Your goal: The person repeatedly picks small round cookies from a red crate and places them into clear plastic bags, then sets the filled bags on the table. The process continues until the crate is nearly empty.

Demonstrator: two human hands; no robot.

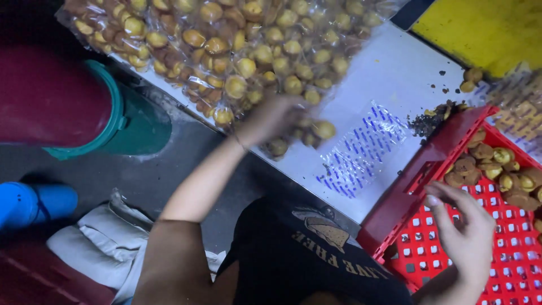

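My left hand (271,120) reaches out over the white table (389,73) and grips the lower edge of a clear plastic bag of small round golden cookies (226,51), one of several such bags piled at the top. My right hand (466,229) hovers over the red perforated crate (429,248), fingers curled and apart, holding nothing that I can see. Several brown and yellow cookies (497,169) lie loose in the crate's far corner. An empty clear bag with blue print (361,152) lies flat on the table between my hands.
Crumbs (429,121) and two loose cookies (470,79) lie near the crate's top edge. A yellow surface (485,28) is at the top right. A green bucket (130,118), a blue object (28,203) and white cloth (107,243) sit on the dark floor at left.
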